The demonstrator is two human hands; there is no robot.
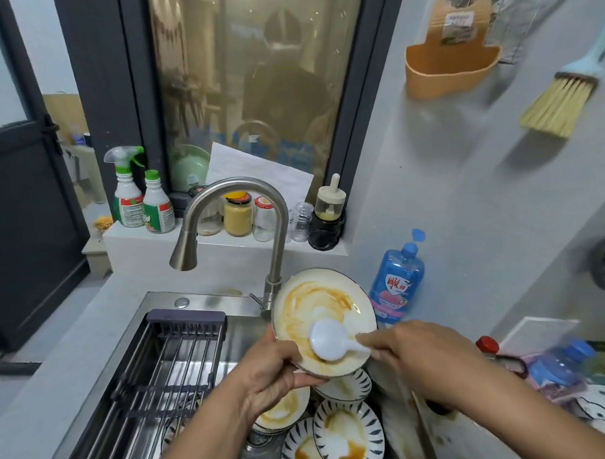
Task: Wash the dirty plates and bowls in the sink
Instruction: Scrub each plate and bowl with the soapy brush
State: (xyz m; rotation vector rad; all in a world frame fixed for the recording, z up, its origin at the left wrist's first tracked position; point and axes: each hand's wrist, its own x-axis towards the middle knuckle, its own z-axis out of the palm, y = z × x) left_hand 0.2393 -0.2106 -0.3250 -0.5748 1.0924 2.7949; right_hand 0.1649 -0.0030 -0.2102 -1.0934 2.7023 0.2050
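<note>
Item: sauce-stained plate (323, 311) under scrub, centre of frame, held above the sink (193, 298).

Detail: The left hand (275, 371) grips the plate's lower rim, thumb on the stained face and fingers curled behind, with the plate tilted up toward the camera. The right hand (419, 359) pinches the handle of a white brush (329, 341), whose round head presses on the plate's lower face. More soiled striped bowls (347, 433) lie stacked in the basin directly below, at lower centre. The faucet (238, 204) shows no visible stream. Risks, as judged: the brush pushes against a one-handed rim hold, so a slick plate could twist free and drop onto the stacked crockery, chipping both. Dry scrubbing may only smear the orange residue. Hard strokes could flick sauce toward the detergent bottle (397, 284) at right.
</note>
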